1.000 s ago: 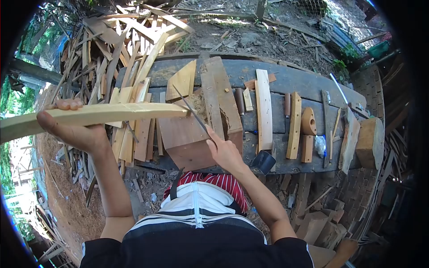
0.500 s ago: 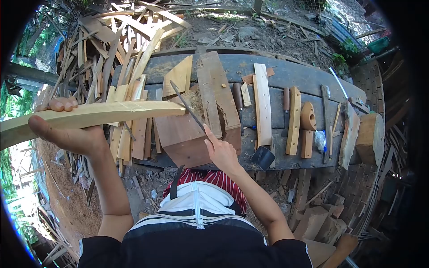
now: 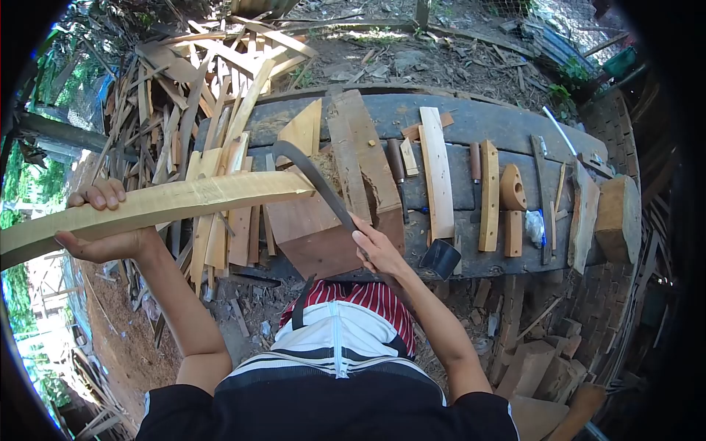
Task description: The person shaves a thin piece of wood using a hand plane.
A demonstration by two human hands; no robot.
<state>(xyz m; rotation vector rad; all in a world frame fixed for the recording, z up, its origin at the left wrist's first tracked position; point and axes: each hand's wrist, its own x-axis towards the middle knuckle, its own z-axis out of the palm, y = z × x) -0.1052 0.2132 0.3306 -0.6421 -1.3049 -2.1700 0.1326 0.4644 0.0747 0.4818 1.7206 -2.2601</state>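
My left hand [image 3: 118, 244] wraps around a long, pale, curved wooden piece [image 3: 191, 197], fingers over the top and thumb beneath. The piece slants across the left of the view, its cut end overlapping a big brown wooden block [image 3: 316, 246]. In my right hand [image 3: 379, 248] is a long dark curved knife [image 3: 316, 176], held by its near end, which the fingers hide. Its broad blade runs up and left to a hooked tip, passing close to the wooden piece's end. Wood shavings lie on the block around there.
On the dark plank bench [image 3: 485, 121] lie a pale board [image 3: 437, 173], a drilled wooden strip [image 3: 488, 198], wooden-handled tools [image 3: 397, 160] and a black cup-like container [image 3: 440, 259]. Scrap wood [image 3: 176, 95] piles up at the left. A thick block [image 3: 618, 220] stands at the right end.
The knife has turned so its broad curved side shows, and its tip has moved slightly left. The wooden piece's left end has dropped a little with my left hand. The whole view has shifted slightly.
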